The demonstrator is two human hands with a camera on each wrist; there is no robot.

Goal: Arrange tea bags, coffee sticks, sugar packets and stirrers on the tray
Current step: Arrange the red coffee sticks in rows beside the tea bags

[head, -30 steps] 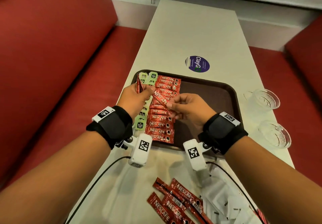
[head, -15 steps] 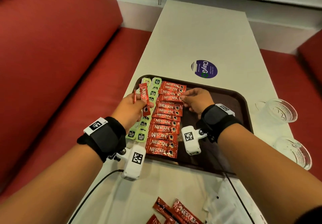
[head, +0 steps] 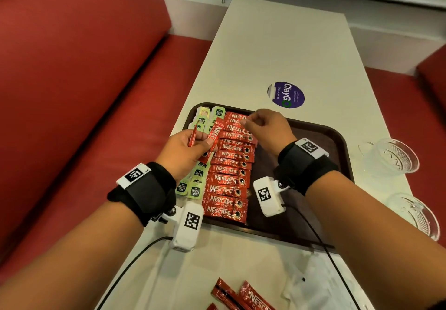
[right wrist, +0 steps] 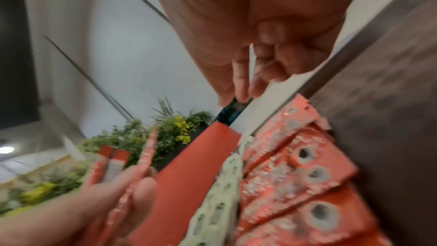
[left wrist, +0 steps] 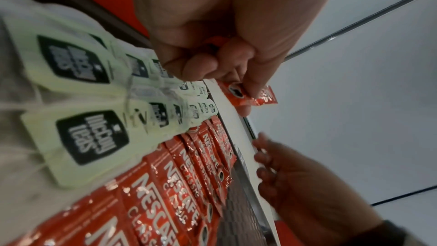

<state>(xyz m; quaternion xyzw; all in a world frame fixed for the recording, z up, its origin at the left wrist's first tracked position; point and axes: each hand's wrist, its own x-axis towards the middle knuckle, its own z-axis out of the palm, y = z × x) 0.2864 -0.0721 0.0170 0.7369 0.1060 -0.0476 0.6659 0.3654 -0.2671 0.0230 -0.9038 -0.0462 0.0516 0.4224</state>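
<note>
Clear glass cups (head: 391, 156) right of dark brown plastic tray (head: 321, 138). Red coffee sticks (head: 229, 179) line its left beside pale green tea bags (head: 195, 190). Your left hand (head: 185, 150) grips spare sticks (head: 214, 133) above them; right hand (head: 268, 128), loosely curled, empty, over row's far end.

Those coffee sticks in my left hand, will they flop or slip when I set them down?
Likely light and fairly stiff: the coffee sticks stand unsupported above the left hand. Their glossy foil may slide on the overlapped row.
</note>
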